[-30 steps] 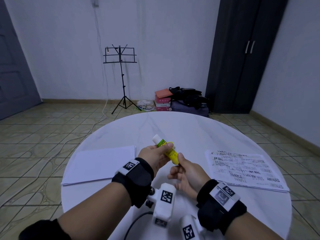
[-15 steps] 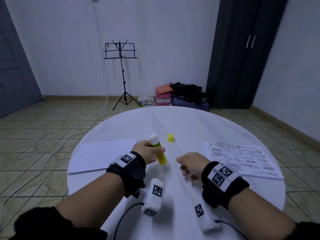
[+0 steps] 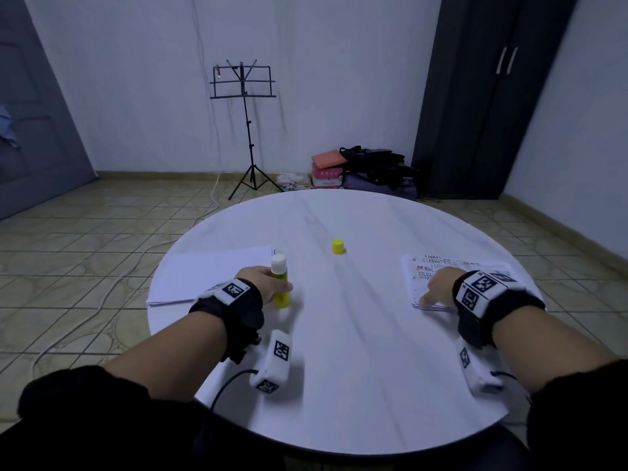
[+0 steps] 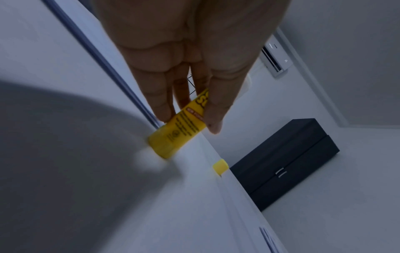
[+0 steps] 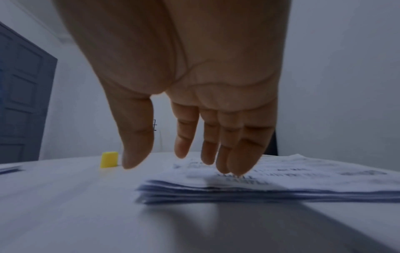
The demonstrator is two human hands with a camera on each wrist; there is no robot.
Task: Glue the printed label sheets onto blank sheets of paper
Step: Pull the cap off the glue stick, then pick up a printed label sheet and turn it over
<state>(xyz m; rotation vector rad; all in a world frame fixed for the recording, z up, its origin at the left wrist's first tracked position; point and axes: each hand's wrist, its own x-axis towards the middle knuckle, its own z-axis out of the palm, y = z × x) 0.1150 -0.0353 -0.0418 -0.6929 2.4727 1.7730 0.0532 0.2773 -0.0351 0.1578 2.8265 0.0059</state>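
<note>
While the left hand (image 3: pixel 263 283) pinches one uncapped glue stick (image 3: pixel 280 283) upright on the round surface (image 3: pixel 356 334), its one yellow cap (image 3: pixel 337 247) stands apart, ahead and to that hand's right. Two paper stacks lie here: blank sheets (image 3: pixel 210 277) just left of it, label sheets (image 3: pixel 441 266) under the right hand (image 3: pixel 440 287), fingers spread and touching the top sheet. Sheet counts are unreadable; print blurs.

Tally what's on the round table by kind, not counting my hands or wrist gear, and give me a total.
Glue stick, uncapped, held by the left hand: 1
Yellow cap, standing alone: 1
Stack of blank paper: 1
Stack of printed label sheets, under the right hand: 1
Total: 4
</note>
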